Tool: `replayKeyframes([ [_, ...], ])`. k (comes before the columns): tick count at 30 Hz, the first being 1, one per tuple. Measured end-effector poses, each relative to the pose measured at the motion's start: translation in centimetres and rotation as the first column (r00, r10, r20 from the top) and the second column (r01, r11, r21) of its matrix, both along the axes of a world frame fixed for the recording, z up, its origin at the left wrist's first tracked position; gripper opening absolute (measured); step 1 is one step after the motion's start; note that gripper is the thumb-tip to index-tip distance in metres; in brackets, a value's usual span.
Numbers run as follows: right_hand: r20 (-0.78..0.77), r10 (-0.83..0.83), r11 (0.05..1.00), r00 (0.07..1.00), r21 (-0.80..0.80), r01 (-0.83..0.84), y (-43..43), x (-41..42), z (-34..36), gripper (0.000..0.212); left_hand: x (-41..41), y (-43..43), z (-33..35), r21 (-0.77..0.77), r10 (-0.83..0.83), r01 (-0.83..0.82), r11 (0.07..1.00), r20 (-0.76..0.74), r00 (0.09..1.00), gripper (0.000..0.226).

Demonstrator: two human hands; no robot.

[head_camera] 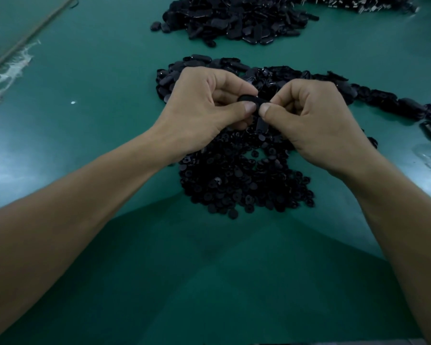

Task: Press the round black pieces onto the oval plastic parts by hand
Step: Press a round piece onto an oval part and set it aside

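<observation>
At frame centre, above the round-piece pile (244,180), left hand (202,105) and right hand (316,120) both pinch one oval part (249,100), thumbs opposed, presumably to press.

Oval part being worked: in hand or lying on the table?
In hand: left hand and right hand pinch the oval part, off the table.

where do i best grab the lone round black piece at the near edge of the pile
Pinch the round black piece across its rim, coming from above on the near side. It looks like a flat disc lying at the near edge of the pile, with bare green table in front, so fingertips can likely reach opposite edges without disturbing neighbours.
</observation>
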State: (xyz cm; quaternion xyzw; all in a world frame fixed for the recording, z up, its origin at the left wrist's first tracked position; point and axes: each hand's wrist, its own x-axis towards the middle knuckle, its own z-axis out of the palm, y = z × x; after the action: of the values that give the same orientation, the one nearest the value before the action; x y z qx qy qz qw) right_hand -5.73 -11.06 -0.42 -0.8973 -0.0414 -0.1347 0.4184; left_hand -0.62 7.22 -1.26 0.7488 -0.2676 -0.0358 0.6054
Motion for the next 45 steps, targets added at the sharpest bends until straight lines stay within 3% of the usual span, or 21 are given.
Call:
replayKeyframes([
  [14,0.019,0.106,0.994,0.994,0.036,-0.107,-0.2,-0.3,0.6,0.014,0.1,0.1,0.4,0.002,-0.024,0.024,1.000,0.027,0.999,0.014],
  [19,0.096,-0.019,0.983,0.995,0.183,0.001,-1.8,0.1,1.7,0.019,1.9,1.5,0.7,-0.058,0.176,-0.178,0.982,-0.036,0.984,0.012],
  [22,0.049,-0.090,0.996,0.995,-0.003,0.090,-3.8,0.2,1.3,0.012,3.2,2.4,0.2,-0.049,0.317,-0.318,0.947,-0.025,0.948,0.011],
  [24,-0.045,-0.033,0.989,0.998,-0.142,0.026,-4.8,0.1,1.3,0.006,3.8,2.8,-0.4,-0.022,0.377,-0.377,0.926,0.010,0.926,0.010],
  [28,-0.254,0.085,0.941,0.963,-0.298,-0.161,-5.4,0.1,1.4,0.017,4.8,3.4,-1.6,0.004,0.438,-0.439,0.899,0.042,0.898,0.012],
  [32,-0.238,0.092,0.906,0.967,-0.383,-0.181,-5.0,0.4,0.7,0.013,5.4,4.0,-2.1,0.072,0.432,-0.435,0.897,0.054,0.900,0.023],
  [35,-0.180,0.079,0.897,0.980,-0.416,-0.149,-4.8,0.6,0.5,0.004,5.3,4.2,-2.3,0.126,0.452,-0.464,0.877,0.113,0.885,0.017],
  [40,-0.045,-0.007,0.945,0.999,-0.328,-0.008,-5.0,0.5,0.6,0.006,5.2,4.2,-2.3,0.144,0.501,-0.524,0.839,0.171,0.849,0.014],
  [45,-0.082,-0.023,0.988,0.996,-0.157,0.009,-4.7,0.2,1.0,0.014,4.4,3.4,-1.4,0.116,0.498,-0.538,0.835,0.256,0.828,0.012],
])
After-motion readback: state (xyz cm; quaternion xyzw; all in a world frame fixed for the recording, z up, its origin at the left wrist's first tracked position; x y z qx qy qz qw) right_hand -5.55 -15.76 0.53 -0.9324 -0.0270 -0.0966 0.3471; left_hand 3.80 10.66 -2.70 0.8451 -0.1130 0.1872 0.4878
